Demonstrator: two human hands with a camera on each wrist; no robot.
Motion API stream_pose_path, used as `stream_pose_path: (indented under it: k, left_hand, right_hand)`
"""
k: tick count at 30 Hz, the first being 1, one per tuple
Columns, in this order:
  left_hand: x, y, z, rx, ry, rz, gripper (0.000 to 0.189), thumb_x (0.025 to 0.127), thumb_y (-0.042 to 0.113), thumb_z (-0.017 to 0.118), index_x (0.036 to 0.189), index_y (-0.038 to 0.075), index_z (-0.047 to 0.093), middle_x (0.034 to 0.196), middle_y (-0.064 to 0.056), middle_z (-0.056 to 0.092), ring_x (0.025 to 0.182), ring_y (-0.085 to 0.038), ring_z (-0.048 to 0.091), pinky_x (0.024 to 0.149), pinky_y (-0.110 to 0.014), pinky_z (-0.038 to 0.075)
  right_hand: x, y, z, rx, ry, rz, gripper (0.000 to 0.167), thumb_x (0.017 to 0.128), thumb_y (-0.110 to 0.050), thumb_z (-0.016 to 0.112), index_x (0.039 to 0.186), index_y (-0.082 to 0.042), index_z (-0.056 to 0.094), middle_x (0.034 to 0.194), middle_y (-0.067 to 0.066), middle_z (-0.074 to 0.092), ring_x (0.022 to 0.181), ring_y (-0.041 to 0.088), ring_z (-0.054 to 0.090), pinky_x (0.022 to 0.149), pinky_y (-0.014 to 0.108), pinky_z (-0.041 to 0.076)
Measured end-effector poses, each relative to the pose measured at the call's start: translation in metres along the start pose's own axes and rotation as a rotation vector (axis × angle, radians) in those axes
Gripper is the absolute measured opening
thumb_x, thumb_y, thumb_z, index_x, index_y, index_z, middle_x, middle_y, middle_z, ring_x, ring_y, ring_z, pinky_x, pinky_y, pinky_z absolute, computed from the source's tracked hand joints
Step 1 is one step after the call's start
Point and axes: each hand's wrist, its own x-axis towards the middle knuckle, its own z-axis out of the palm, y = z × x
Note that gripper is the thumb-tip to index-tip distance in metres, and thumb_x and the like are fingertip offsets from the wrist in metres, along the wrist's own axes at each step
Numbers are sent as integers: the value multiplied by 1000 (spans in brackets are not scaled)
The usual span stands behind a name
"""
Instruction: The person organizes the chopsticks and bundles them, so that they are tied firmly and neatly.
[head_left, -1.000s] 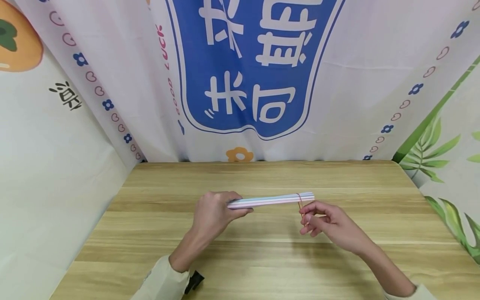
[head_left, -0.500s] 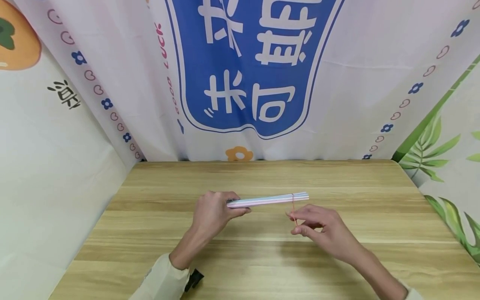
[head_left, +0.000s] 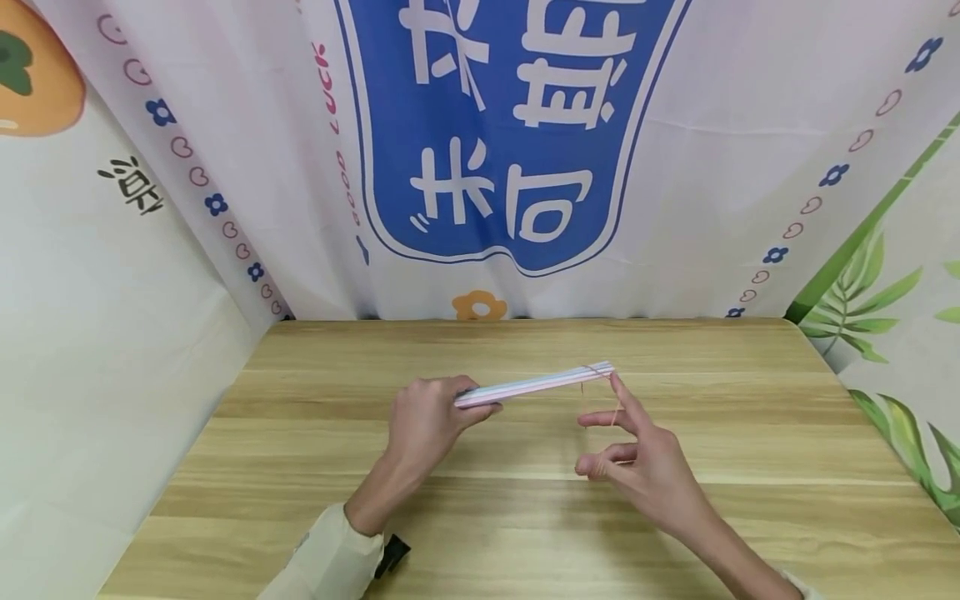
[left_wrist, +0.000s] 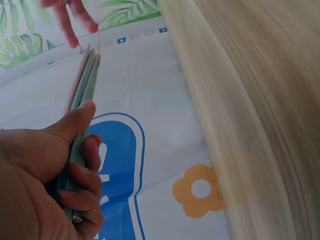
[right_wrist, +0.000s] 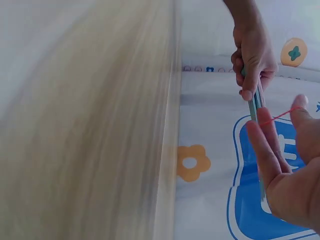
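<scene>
Above the surface [head_left: 315, 400], the left hand [head_left: 424, 423] wraps its grip round one end of the sticks [head_left: 528, 386], seemingly to steady them and leave the other end free, where the right hand [head_left: 654, 467], grip spread wide, apparently keeps the rubber band [right_wrist: 281, 115] taut.
</scene>
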Motion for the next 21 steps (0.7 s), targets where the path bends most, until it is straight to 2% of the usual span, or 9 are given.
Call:
stream_pose_path:
  k: [3,5,8,12,15,18,21]
  left_hand:
    - [-1,2,2,25,72,49,30,80,43,93,88,16,84,76,3,79,53,-2,52,47,-19,39]
    - [-2,2,3,37,111,84,30,79,43,94,89,16,84,78,3,80,54,-2,56,47,-19,42]
    - [-2,3,4,30,153,138,31,77,42,95,88,15,84,79,2,81,57,-5,65,49,-20,46]
    - [-2,3,3,-21,172,203,30,76,40,96,89,15,84,81,2,82,62,-8,72,53,-23,53]
    - [-1,3,1,-51,172,244,30,76,39,96,89,15,84,83,2,82,65,-9,74,56,-26,57]
    - [0,2,0,-68,174,284,30,76,38,97,89,15,84,84,1,82,68,-11,76,58,-27,59]
    - [1,1,1,-82,180,320,30,75,37,98,90,15,85,84,0,83,69,-12,78,59,-28,60]
  right_hand:
    - [1,-2,0,200,-6,120,96,98,-10,78,173,-13,17,138,25,65,83,23,82,75,39,67]
    - [2,-2,0,286,-12,181,86,102,-11,74,171,-9,22,139,21,65,87,27,82,75,44,67]
    - [3,-2,-1,337,-12,247,74,106,-17,68,168,-5,28,135,7,68,90,24,80,75,44,67]
    - [7,3,-7,428,-10,290,62,112,-23,59,163,-4,29,128,-4,70,90,13,75,71,35,66]
    - [9,12,-13,558,-33,255,51,115,-22,51,159,-7,30,123,-7,70,88,6,72,66,25,62]
    - [10,22,-18,715,-83,158,43,117,-21,45,158,-15,37,119,-9,71,85,1,71,64,19,59]
    - [12,30,-21,845,-142,61,41,117,-19,40,159,-21,43,116,-9,71,84,0,72,64,17,58]
